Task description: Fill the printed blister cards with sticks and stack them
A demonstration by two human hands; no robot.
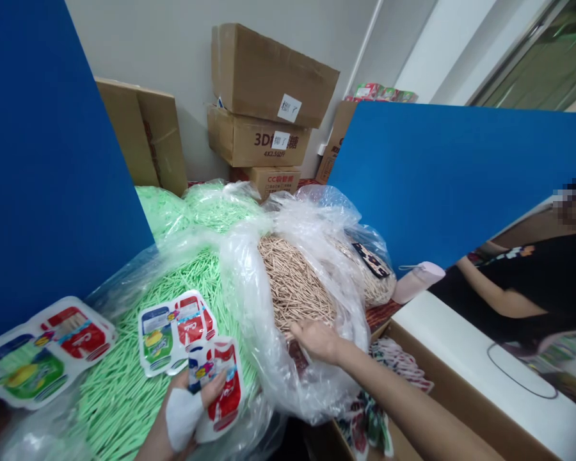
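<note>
My left hand, with a white wrap at the thumb's base, grips a flat printed pouch with a red cola side. A similar double pouch, green and red, lies just beyond it on a heap of thin green sticks. Over the open plastic bag in the middle reaches my right hand. Its fingers are curled closed at the near edge of thin brown sticks; the fingertips are partly hidden. Another double pouch is at the far left.
Stacked cartons stand against the wall. Blue panels rise on both sides. At right are a pink bottle, a white surface and a seated person. An open carton below my right arm holds printed pouches.
</note>
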